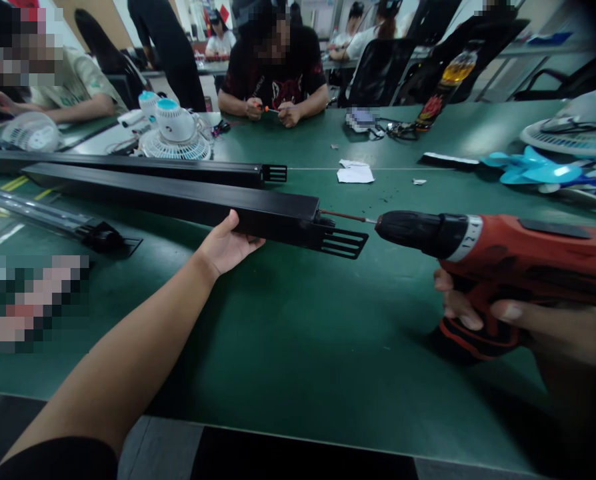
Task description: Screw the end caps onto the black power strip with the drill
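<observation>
A long black metal housing lies across the green table, its slotted end pointing right. My left hand grips its near edge close to that end, fingers curled under it. My right hand is wrapped round the handle of a red and black cordless drill. The drill's thin bit points left and its tip touches the housing's end face.
A second black housing lies just behind the first, and a clear tube to the left. White fan parts, blue fan blades and paper scraps sit further back. Other people sit across the table.
</observation>
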A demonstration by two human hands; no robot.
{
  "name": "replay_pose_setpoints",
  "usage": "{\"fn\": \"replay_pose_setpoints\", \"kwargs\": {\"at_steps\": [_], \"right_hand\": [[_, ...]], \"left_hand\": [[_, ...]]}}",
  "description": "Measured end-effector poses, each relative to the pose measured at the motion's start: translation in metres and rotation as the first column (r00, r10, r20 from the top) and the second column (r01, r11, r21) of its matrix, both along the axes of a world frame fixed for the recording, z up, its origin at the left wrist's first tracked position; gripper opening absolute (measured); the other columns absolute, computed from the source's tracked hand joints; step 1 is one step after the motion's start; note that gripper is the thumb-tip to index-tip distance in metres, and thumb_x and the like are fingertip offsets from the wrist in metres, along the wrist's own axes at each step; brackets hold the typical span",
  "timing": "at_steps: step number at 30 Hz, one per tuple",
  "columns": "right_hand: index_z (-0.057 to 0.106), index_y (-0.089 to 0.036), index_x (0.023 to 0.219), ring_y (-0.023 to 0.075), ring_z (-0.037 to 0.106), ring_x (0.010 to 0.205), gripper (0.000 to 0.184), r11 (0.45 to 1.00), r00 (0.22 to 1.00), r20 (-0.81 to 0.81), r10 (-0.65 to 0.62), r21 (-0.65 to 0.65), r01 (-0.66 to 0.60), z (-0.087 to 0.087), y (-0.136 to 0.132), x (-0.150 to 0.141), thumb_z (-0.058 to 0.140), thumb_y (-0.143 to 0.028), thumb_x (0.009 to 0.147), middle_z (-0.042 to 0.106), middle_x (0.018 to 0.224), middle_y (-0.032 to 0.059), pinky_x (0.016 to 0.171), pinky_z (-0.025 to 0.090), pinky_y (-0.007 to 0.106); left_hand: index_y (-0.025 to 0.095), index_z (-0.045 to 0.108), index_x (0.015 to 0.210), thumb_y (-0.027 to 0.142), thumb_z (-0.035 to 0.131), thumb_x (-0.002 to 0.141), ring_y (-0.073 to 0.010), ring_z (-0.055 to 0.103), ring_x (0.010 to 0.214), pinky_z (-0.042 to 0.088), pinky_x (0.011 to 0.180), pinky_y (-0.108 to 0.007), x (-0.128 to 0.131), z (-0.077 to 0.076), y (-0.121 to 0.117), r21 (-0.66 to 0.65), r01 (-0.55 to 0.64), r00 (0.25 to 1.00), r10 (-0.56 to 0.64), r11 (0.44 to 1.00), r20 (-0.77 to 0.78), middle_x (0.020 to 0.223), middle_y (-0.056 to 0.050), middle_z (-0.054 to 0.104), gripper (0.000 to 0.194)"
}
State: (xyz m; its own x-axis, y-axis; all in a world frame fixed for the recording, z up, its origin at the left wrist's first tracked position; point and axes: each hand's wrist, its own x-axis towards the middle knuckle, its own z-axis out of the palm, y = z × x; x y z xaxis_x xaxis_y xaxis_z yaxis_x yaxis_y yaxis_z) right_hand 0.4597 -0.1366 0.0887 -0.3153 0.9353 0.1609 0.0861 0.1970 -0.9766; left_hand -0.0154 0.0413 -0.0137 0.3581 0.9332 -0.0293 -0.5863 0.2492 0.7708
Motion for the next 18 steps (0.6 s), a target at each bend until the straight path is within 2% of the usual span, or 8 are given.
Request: {"fn": "replay_pose_setpoints", "kwargs": {"at_steps": [7,12,18], "right_hand": [[0.1,-0.027,0.12,0.0202,0.073,0.051,0.037,1.0,1.0,-0.009,-0.024,0.009,0.024,-0.0019,-0.0005,0.0021,0.106,-0.059,0.103,0.083,0.071,0.0061,0.045,0.062,0.026],[0.096,-0.024,0.122,0.0189,0.064,0.042,0.042,0.999,1.0,-0.009,0.0,-0.055,0.0,0.0001,-0.0006,0.0021,0.106,-0.06,0.103,0.081,0.066,0.0064,0.036,0.052,0.027],[0.095,-0.023,0.124,0.0168,0.061,0.042,0.043,0.997,1.0,-0.001,0.009,-0.077,-0.009,-0.0024,-0.002,0.01,0.105,-0.06,0.104,0.08,0.067,0.0055,0.037,0.051,0.027]], "left_hand": [[0.026,0.088,0.14,0.069,0.099,0.103,-0.0372,0.089,0.133,0.074,0.111,-0.046,-0.0013,-0.0007,0.0009,0.007,0.003,1.0,-0.003,1.0,0.01,0.135,-0.014,0.094,0.058],[0.028,0.087,0.142,0.072,0.097,0.103,-0.0411,0.085,0.145,0.072,0.117,-0.05,-0.0019,-0.0018,0.0009,-0.005,0.005,1.0,-0.005,1.0,0.006,0.137,-0.014,0.093,0.059],[0.028,0.087,0.139,0.069,0.1,0.101,-0.0385,0.088,0.138,0.072,0.112,-0.047,0.0023,0.0007,-0.0014,0.005,-0.016,1.0,0.016,1.0,0.006,0.135,-0.013,0.094,0.057]]}}
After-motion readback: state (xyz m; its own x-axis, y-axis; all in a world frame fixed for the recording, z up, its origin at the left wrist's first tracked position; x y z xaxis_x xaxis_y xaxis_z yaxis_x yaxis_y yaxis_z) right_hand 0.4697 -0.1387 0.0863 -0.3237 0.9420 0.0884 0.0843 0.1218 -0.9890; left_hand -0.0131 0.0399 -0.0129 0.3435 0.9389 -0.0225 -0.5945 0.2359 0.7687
